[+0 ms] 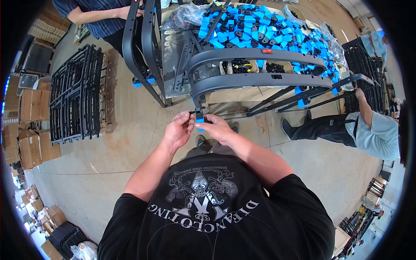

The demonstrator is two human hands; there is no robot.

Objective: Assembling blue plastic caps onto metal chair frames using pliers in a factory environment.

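Right in front of me a black metal frame with rounded corners leans across the table's edge. At its near end is a small blue-and-black plastic fitting. My right hand has thumb and fingers closed on this fitting. On its other side, my left hand is pinched close against the frame's end. A thin dark piece shows at those left fingertips, too small to name. The frame's far bar carries a red tag.
Blue-and-black fittings lie heaped on the table behind the frame. A box of small black parts and yellow-handled pliers sit nearby. One co-worker stands at far left, another at right. Stacked black frames stand left.
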